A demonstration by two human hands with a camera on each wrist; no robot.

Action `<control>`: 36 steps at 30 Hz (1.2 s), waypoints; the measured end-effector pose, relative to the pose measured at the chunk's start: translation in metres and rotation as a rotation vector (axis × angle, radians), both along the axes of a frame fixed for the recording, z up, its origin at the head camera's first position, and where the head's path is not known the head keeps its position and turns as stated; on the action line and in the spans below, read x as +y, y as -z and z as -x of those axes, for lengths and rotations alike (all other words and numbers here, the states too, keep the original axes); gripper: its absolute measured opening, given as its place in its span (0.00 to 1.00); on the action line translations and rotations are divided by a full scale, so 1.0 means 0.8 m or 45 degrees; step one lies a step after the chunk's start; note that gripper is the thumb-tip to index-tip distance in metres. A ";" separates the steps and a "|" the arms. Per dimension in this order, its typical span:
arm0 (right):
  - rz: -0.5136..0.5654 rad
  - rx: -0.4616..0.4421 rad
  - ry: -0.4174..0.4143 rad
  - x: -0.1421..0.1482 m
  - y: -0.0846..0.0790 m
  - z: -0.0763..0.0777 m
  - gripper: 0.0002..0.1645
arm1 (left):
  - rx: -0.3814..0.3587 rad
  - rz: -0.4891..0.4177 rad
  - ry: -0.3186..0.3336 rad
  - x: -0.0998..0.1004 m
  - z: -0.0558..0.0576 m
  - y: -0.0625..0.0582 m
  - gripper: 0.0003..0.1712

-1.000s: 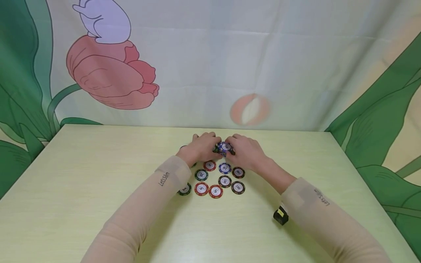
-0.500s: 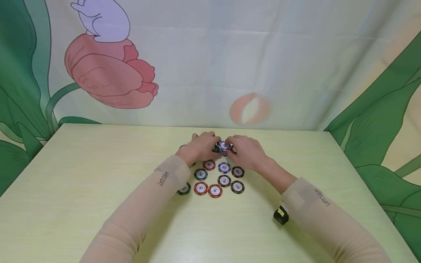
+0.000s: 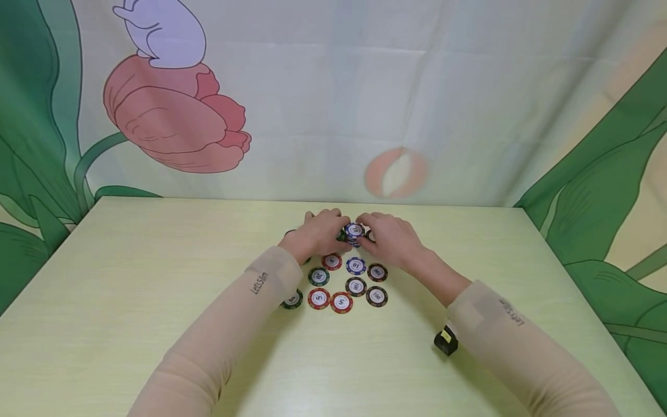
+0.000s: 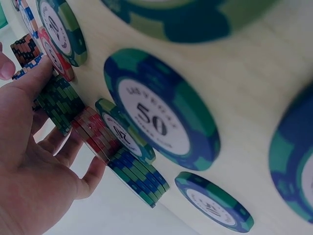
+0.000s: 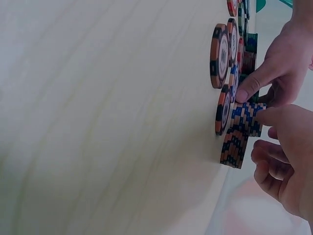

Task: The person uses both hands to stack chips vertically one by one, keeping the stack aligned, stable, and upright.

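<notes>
Blue chip (image 3: pixel 355 230) (reading "10") has shifted left atop its stack (image 5: pixel 244 119).

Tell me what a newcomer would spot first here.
Probably the big pink flower printed on the backdrop, upper left in the head view. Next, the left hand and right hand flank the blue chip stack near the far edge of the table, with loose chips lying nearer the camera.

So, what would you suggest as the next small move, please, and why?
Perhaps the right hand should fetch the loose blue chip: it lies flat just in front of the blue stack that this hand touches, and the colours match.
</notes>
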State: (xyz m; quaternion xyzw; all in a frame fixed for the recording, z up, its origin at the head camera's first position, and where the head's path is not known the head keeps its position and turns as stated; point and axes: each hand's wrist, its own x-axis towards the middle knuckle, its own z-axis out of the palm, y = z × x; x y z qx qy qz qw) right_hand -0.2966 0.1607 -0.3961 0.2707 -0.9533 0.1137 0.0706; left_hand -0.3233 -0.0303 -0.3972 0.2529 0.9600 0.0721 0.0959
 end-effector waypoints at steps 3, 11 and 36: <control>-0.007 -0.032 0.040 0.006 -0.003 0.000 0.26 | -0.004 0.004 -0.001 0.000 0.001 0.001 0.32; -0.024 -0.155 0.096 0.028 -0.007 0.006 0.34 | -0.016 -0.039 -0.002 -0.004 0.002 0.002 0.34; -0.001 -0.305 0.022 0.050 0.008 0.016 0.25 | 0.084 -0.080 0.044 -0.016 -0.039 -0.022 0.50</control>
